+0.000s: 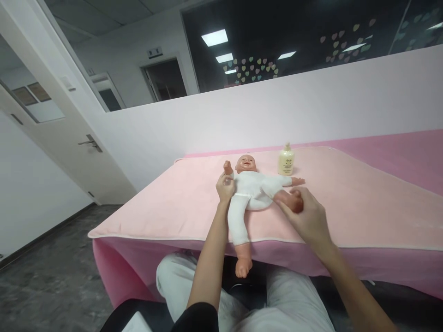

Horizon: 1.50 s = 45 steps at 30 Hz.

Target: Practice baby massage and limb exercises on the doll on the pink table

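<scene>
A baby doll with a white cloth body lies on its back on the pink padded mat, its head away from me. My left hand is closed round the doll's arm on the left side, just below the small plastic hand. On the other side my right hand grips the doll's raised foot, with that leg bent out to the right. The doll's other leg lies straight towards me, its foot hanging past the mat's front edge. Its other arm stretches out to the right.
Behind the doll's right-hand arm stands a pale yellow pump bottle. A pink cloth hangs below the mat over the table's front. The white wall with a window rises at the back. A door is at the left.
</scene>
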Tool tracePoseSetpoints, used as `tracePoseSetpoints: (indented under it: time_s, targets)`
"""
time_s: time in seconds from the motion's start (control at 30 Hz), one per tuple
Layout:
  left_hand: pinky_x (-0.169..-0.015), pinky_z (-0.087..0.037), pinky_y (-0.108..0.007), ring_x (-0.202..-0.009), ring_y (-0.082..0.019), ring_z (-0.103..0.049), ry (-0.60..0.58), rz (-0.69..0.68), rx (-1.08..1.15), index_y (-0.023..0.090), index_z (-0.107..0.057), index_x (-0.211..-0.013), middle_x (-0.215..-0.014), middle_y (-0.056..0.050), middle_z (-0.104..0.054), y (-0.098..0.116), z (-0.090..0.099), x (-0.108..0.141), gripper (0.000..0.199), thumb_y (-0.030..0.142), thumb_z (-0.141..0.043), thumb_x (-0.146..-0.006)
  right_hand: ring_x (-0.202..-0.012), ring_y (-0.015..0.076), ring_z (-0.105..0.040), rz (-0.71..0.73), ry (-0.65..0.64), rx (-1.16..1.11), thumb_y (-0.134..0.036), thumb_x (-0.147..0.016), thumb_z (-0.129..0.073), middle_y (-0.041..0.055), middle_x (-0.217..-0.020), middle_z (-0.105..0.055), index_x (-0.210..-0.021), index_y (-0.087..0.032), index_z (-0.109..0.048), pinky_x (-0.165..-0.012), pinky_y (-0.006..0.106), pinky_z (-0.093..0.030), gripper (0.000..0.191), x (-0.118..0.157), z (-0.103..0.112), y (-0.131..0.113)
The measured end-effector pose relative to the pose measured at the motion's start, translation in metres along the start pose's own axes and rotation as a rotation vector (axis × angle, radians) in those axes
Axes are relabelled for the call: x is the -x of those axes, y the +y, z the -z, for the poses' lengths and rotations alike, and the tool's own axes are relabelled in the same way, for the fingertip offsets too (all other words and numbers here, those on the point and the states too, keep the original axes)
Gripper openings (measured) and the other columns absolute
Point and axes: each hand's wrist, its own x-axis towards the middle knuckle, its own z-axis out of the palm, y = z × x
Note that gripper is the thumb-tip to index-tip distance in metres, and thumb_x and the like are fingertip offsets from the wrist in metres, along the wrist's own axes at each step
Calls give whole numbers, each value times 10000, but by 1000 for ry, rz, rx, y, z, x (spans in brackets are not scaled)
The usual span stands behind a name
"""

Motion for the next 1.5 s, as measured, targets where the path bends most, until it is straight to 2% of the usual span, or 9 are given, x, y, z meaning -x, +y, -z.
tracePoseSetpoints:
  time_s: [0.17,0.27,0.4,0.63,0.8,0.97,1.07,1.33,1.5]
  targets:
    - [-758,-517,-252,-841,-131,-643,279,455,143,213,-487,-947,-928,-30,-655,-7,-1,-6,239,315,-612,-771,-676,195,-620,-4,-30,85,-441,-853,-572,31,-797,-623,-929,-242,-539,-589,296,-472,215,83,22,13]
    - [-766,-522,-276,-938,-159,-663,384,572,186,201,-367,-1242,-1125,-121,-648,-10,1,-8,536,340,-625,-794,-685,194,-622,-3,-8,92,-436,-848,-583,29,-804,-624,-926,-243,-540,-587,294,-479,213,83,27,10]
    - [-859,-505,-288,-1040,-178,-644,273,330,84,225,-170,-1480,-1342,-132,-566,-5,5,-3,763,291,-574,-837,-864,225,-618,46,113,43,-408,-820,-615,68,-943,-628,-1048,-227,-546,-702,315,-492,299,22,13,-7]
    - [-1033,-410,-393,-1168,-234,-545,-364,-176,-228,274,-612,-1249,-1290,-26,-622,3,2,3,545,49,-464,-774,-773,198,-566,-23,-262,128,-223,-819,-546,82,-984,-549,-1034,-184,-547,-595,285,-419,218,-55,-77,-10]
    - [-1030,-424,-377,-1212,-235,-531,-175,19,-66,196,-425,-1411,-1362,-82,-561,-7,1,1,625,124,-501,-795,-790,203,-587,103,-208,82,-234,-817,-557,66,-991,-566,-1082,-218,-554,-601,280,-420,265,-53,-46,-27]
    - [-1061,-407,-340,-1312,-185,-466,56,238,102,223,-232,-1485,-1467,-80,-447,-14,-1,1,672,183,-463,-855,-746,213,-603,41,37,60,-358,-848,-576,59,-893,-579,-1027,-229,-554,-592,307,-465,222,38,0,-15]
    - [-1073,-394,-351,-1330,-193,-447,138,301,89,222,-176,-1501,-1477,-93,-428,-12,-2,2,700,217,-468,-866,-718,191,-613,85,-65,-8,-354,-870,-555,36,-846,-586,-945,-243,-546,-595,294,-484,134,69,4,-7]
    - [-1037,-423,-374,-1144,-216,-561,-319,-49,-93,242,-619,-1246,-1216,-47,-651,-3,-2,4,589,30,-472,-717,-875,235,-601,36,-148,-13,-277,-796,-582,71,-998,-596,-1086,-223,-561,-649,314,-473,296,-40,-56,-9]
    - [-1021,-446,-374,-1119,-214,-583,-334,-8,-62,243,-659,-1192,-1172,-46,-673,-3,-3,2,547,35,-494,-715,-876,238,-598,26,-146,-35,-284,-803,-572,82,-1017,-594,-1109,-212,-555,-659,327,-483,315,-41,-66,-1]
